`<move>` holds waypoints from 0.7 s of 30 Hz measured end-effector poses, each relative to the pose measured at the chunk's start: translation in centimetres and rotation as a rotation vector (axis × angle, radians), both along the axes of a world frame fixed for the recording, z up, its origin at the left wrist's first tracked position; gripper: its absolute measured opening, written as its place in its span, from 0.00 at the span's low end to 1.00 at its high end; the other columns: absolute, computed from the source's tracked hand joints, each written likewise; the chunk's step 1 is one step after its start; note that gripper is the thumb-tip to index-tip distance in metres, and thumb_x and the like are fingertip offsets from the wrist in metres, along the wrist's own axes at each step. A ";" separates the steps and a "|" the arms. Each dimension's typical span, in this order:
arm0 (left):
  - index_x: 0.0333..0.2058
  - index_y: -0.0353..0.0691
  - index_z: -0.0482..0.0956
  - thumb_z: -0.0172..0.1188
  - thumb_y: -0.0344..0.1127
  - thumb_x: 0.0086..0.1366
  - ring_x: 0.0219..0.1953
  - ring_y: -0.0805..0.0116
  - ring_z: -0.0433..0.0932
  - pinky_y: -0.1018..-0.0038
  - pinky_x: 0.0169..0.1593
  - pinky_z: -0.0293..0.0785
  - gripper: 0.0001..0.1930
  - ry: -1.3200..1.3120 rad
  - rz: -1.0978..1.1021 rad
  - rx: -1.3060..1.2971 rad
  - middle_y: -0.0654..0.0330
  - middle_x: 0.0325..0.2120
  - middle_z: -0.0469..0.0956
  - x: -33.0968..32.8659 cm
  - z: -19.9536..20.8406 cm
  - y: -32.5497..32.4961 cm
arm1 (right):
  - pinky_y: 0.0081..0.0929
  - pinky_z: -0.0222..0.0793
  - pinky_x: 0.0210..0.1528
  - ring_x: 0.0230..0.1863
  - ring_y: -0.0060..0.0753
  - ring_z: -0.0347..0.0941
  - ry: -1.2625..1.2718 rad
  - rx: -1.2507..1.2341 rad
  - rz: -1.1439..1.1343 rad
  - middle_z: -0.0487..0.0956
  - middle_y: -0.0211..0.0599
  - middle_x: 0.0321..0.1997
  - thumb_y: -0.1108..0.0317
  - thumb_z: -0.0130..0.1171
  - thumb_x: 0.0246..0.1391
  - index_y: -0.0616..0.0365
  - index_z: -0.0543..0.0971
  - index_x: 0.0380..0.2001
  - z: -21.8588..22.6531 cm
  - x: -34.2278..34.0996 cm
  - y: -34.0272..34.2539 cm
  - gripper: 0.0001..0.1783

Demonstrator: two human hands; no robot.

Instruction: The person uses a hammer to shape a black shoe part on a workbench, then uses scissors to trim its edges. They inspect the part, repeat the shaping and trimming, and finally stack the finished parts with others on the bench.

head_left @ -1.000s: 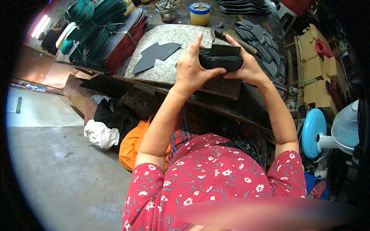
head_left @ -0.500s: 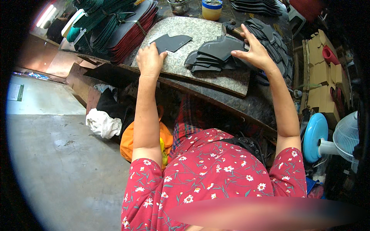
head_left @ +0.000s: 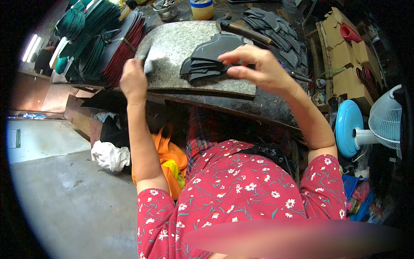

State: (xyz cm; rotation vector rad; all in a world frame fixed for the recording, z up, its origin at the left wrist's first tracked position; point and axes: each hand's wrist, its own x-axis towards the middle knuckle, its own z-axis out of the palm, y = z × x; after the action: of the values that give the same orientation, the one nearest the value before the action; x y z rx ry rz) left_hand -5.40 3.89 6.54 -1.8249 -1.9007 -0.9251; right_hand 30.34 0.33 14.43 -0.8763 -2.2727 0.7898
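My left hand (head_left: 134,81) is closed at the left edge of a speckled stone slab (head_left: 166,43). A small part of a dark grey cut sheet piece (head_left: 148,67) shows beside its fingers, blurred; the rest is hidden by the hand. On the slab's right half lies an uneven stack of dark grey cut pieces (head_left: 215,48). My right hand (head_left: 261,69) hovers at the right side of this stack, thumb and fingers apart and a little curved. Whether its fingertips touch the stack I cannot tell.
A hammer (head_left: 246,32) lies behind the stack, near more dark cut pieces (head_left: 274,30). Bundled green and red-edged sheets (head_left: 123,47) stand at the left. A blue-rimmed jar (head_left: 202,9) and a tin (head_left: 165,11) are at the back. A fan (head_left: 386,121) is at the right.
My left hand has gone from lying on a flat cut piece to closed at the slab's left edge, taking the piece along. The hammer shows more fully. My right hand's fingers are more curved.
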 end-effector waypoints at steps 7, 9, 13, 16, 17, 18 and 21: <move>0.38 0.33 0.74 0.51 0.38 0.76 0.30 0.76 0.72 0.76 0.33 0.74 0.12 -0.901 -0.522 0.268 0.66 0.28 0.70 11.0 5.2 -5.8 | 0.29 0.62 0.63 0.60 0.32 0.69 0.311 -0.090 -0.015 0.74 0.43 0.59 0.55 0.54 0.67 0.63 0.68 0.65 -1.0 -4.3 0.2 0.30; 0.39 0.35 0.75 0.52 0.36 0.75 0.30 0.76 0.74 0.78 0.33 0.74 0.09 -0.967 -0.626 0.209 0.65 0.31 0.73 14.5 4.5 -6.5 | 0.25 0.70 0.53 0.47 0.21 0.72 0.631 -0.336 0.050 0.82 0.39 0.45 0.60 0.58 0.65 0.71 0.74 0.53 -0.9 -4.4 0.4 0.24; 0.36 0.37 0.77 0.57 0.32 0.72 0.31 0.73 0.78 0.75 0.32 0.74 0.06 -1.031 -0.734 -0.065 0.61 0.31 0.78 15.0 3.5 -6.6 | 0.28 0.71 0.51 0.46 0.24 0.76 0.510 0.043 -0.014 0.84 0.40 0.44 0.67 0.64 0.57 0.64 0.78 0.50 0.0 -2.4 3.1 0.19; 0.34 0.37 0.79 0.61 0.31 0.68 0.28 0.67 0.79 0.73 0.31 0.76 0.05 -0.582 -0.702 0.076 0.58 0.29 0.80 14.3 2.2 -6.7 | 0.38 0.73 0.52 0.50 0.45 0.80 0.171 0.170 -0.287 0.82 0.49 0.47 0.48 0.66 0.53 0.59 0.79 0.50 -0.1 0.1 6.5 0.29; 0.42 0.38 0.79 0.64 0.35 0.65 0.40 0.56 0.80 0.65 0.44 0.78 0.10 -0.359 -0.670 0.213 0.51 0.40 0.80 14.2 1.6 -6.5 | 0.40 0.73 0.53 0.50 0.46 0.80 0.027 0.237 -0.352 0.83 0.48 0.47 0.44 0.65 0.52 0.55 0.79 0.51 -0.7 0.8 6.9 0.31; 0.45 0.39 0.78 0.64 0.36 0.64 0.46 0.54 0.77 0.62 0.49 0.75 0.13 -0.258 -0.621 0.186 0.50 0.45 0.77 14.2 0.9 -6.0 | 0.42 0.73 0.53 0.51 0.47 0.80 -0.206 0.186 -0.514 0.83 0.46 0.47 0.39 0.64 0.50 0.50 0.80 0.52 -1.4 1.2 7.4 0.33; 0.59 0.44 0.71 0.65 0.42 0.62 0.68 0.46 0.59 0.53 0.66 0.58 0.28 -0.041 -0.597 -0.005 0.49 0.64 0.63 14.8 -1.2 -3.4 | 0.42 0.74 0.53 0.52 0.47 0.78 -0.524 0.277 -0.602 0.82 0.43 0.48 0.31 0.64 0.45 0.44 0.81 0.51 -3.3 2.9 7.9 0.37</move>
State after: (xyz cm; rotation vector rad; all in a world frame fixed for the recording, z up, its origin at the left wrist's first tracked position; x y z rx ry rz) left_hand 9.37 0.49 5.34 -2.4474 -1.3825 -1.1362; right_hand 33.27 8.27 11.17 -1.6548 -2.2450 -0.0336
